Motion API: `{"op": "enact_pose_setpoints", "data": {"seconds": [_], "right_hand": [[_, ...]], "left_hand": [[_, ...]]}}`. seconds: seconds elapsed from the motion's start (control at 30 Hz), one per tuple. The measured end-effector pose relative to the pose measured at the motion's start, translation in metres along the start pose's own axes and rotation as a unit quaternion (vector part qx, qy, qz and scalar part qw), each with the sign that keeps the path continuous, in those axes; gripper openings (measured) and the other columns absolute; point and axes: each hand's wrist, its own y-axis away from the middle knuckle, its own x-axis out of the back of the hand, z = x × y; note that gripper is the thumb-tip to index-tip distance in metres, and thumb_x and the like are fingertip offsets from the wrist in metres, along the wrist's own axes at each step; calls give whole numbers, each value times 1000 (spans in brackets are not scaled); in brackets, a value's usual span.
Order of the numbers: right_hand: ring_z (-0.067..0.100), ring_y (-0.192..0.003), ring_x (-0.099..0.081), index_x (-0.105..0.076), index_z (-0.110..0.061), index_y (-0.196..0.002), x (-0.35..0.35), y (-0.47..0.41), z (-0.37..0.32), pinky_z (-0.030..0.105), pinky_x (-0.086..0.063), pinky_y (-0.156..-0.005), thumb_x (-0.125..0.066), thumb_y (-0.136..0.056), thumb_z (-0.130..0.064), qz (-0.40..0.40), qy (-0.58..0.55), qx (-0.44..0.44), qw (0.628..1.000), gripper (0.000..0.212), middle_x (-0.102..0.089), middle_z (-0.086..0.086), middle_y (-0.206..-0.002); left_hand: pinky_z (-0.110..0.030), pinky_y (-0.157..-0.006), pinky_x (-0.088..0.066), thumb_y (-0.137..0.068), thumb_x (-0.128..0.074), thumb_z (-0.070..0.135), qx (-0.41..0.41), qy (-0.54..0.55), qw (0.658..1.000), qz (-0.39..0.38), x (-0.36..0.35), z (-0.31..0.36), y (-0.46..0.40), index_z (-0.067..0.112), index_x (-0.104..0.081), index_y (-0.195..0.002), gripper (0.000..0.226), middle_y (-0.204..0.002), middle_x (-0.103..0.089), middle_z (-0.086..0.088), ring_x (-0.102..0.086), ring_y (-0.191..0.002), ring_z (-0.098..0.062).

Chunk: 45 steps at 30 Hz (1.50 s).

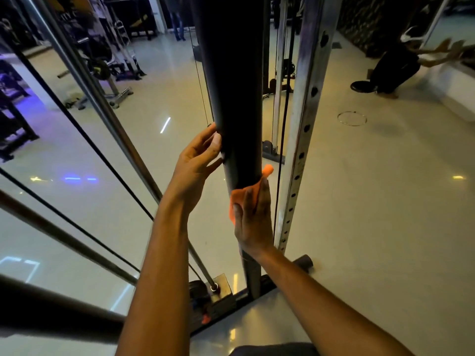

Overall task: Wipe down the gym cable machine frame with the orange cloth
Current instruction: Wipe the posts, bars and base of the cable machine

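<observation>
Step in hand, by my reading: wiping the black upright post (236,98) of the cable machine, low on its length. To do it well, the orange cloth (237,201) wanted firm, even pressure all round the tube, worked in long strokes along it, with a fresh face turned out once one side looked soiled. The far side of the post was hidden from the head view, so it would need a deliberate pass. Care was due near the thin cable (200,80) running just beside the post, where a cloth corner could snag.

Right hand (253,217): laid against the post's near and right side, fingers pointing up, pressing the cloth flat between palm and tube. The fingers (248,199) looked fairly straight and close together, not curled round it. One cloth corner stuck out above the fingertips on the right.

Left hand (198,160): higher up on the post's left side, relaxed and spread, thumb and fingertips touching the tube, steadying rather than gripping. It held nothing.

Both forearms reached forward and upward from the bottom of the view. The perforated steel upright (305,129) stood just right of the post, untouched.
</observation>
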Motion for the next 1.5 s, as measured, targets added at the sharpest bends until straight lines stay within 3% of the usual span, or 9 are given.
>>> {"op": "enact_pose_setpoints", "data": {"seconds": [0.27, 0.5, 0.6, 0.8, 1.03, 1.2, 1.27, 1.4, 1.5], "right_hand": [[35, -168, -6, 25, -38, -167, 22, -62, -44, 54, -22, -134, -34, -116, -49, 92, -44, -2, 995, 78, 7, 8, -181], [48, -163, -19, 34, -43, -162, 10, 2, 5, 69, -46, -115, -44, -115, -46, -17, -17, 15, 1000, 91, 18, 8, -180], [44, -166, -14, 31, -44, -164, 16, -2, 2, 67, -45, -118, -59, -112, -35, -15, -45, 8, 999, 104, 4, 15, -179], [37, -168, -5, 24, -38, -167, 33, -53, -22, 58, -26, -132, -51, -115, -37, 32, -73, 29, 996, 92, 2, 16, -179], [44, -166, -11, 33, -42, -163, 18, 5, 37, 63, -55, -109, -55, -114, -38, -100, -51, 67, 991, 101, 18, 13, -179], [44, -167, -2, 29, -39, -165, 30, -31, 12, 66, -41, -121, -50, -116, -36, -57, -91, 62, 992, 93, 6, 19, -177], [45, -167, -2, 29, -39, -165, 31, -32, 11, 66, -40, -121, -53, -115, -34, -50, -88, 64, 993, 96, 13, 14, -179], [47, -166, -6, 33, -37, -164, 19, 4, 38, 64, -53, -110, -54, -115, -35, -110, -57, 74, 990, 99, 13, 15, -178], [48, -165, -8, 37, -38, -162, 16, 17, 48, 58, -63, -98, -61, -112, -28, -141, -39, 87, 985, 110, 29, 11, -177]], "left_hand": [[-48, -118, -49, -112, -54, 38, 8, -16, 1000, -8, -2, -22, 4, 24, -46, -162, 53, -156, -59, 4, -58, -144, -21], [-53, -120, -47, -113, -52, 37, 33, -15, 999, 8, -9, -32, 10, 23, -51, -159, 48, -154, -61, 2, -56, -144, -23], [-55, -121, -46, -111, -52, 41, 38, -18, 999, 15, -14, -36, 17, 23, -50, -160, 52, -153, -61, 2, -57, -144, -23], [-57, -121, -45, -108, -55, 47, 52, -12, 997, 52, -26, -51, 25, 26, -50, -159, 55, -155, -60, 3, -56, -145, -25], [-54, -124, -43, -114, -47, 36, 82, -3, 992, 95, -41, -71, 30, 23, -52, -158, 46, -153, -61, 3, -54, -146, -21], [-51, -123, -44, -114, -46, 39, 91, -9, 990, 105, -46, -73, 31, 24, -49, -160, 48, -156, -59, 4, -55, -146, -20], [-49, -122, -45, -113, -46, 40, 93, -5, 989, 113, -49, -76, 34, 25, -50, -159, 48, -154, -60, 5, -55, -145, -19], [-52, -122, -45, -113, -46, 42, 100, -2, 988, 114, -50, -94, 37, 27, -50, -159, 49, -153, -61, 7, -55, -145, -17], [-54, -122, -44, -114, -45, 42, 107, -5, 989, 103, -45, -112, 37, 30, -50, -159, 46, -155, -59, 9, -54, -146, -16]]}}
